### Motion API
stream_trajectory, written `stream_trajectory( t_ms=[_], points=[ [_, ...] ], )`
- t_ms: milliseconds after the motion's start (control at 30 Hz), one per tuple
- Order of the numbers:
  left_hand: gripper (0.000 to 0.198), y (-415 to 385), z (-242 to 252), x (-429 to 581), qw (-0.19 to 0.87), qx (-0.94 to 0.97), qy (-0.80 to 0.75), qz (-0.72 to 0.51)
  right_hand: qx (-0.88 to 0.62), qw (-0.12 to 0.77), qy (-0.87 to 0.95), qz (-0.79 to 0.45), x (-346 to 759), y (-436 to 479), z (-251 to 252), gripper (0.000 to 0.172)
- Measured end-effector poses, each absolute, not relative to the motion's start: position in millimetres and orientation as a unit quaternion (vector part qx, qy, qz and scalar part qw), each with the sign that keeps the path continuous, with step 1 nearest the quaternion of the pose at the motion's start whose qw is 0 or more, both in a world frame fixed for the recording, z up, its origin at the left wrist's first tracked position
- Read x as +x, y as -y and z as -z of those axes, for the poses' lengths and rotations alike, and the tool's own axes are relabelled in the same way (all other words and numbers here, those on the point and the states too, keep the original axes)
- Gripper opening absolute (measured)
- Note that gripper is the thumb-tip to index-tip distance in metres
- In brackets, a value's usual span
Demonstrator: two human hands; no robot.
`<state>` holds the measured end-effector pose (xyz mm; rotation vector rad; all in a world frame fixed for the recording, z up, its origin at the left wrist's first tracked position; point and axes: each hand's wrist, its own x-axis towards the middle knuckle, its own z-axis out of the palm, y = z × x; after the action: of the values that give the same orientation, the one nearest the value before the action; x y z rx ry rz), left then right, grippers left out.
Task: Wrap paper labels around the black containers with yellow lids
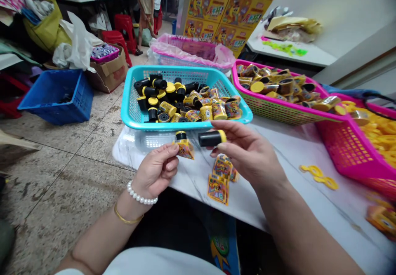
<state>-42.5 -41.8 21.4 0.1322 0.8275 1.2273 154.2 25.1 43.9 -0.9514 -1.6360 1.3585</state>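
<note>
Between the thumb and fingers of my left hand (159, 165) is a small printed label sleeve (186, 149), yellow and orange. A black piece with a yellow rim (181, 135) shows just behind it; whether it touches the sleeve I cannot tell. My right hand (250, 151) grips a black cylinder with a yellow cap (212, 138), lying sideways with its black end toward the left hand. Below, on the white marbled table (192, 180), lie flat printed labels (218, 187) in small stacks. Just beyond the hands stands a turquoise basket (148, 125) of black cylinders and labelled ones.
A pink basket (278, 112) of labelled cylinders stands at the right, beside another pink basket (343, 143) of yellow parts. Loose yellow rings (318, 176) lie on the table. A blue crate (58, 102) is on the floor at left. Yellow cartons (229, 11) are stacked behind.
</note>
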Motion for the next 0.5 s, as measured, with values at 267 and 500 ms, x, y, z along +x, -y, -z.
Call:
stream_trajectory(
  t_ms=[267, 500],
  points=[
    [0.046, 38, -20, -38, 0.745, 0.061, -0.358, -0.559, -0.318, 0.415, 0.623, -0.582, 146, -14, -43, 0.032],
    [0.042, 37, -15, -42, 0.759, 0.062, -0.325, -0.561, -0.354, 0.429, 0.688, -0.466, 141, -6, -38, 0.018]
  ],
)
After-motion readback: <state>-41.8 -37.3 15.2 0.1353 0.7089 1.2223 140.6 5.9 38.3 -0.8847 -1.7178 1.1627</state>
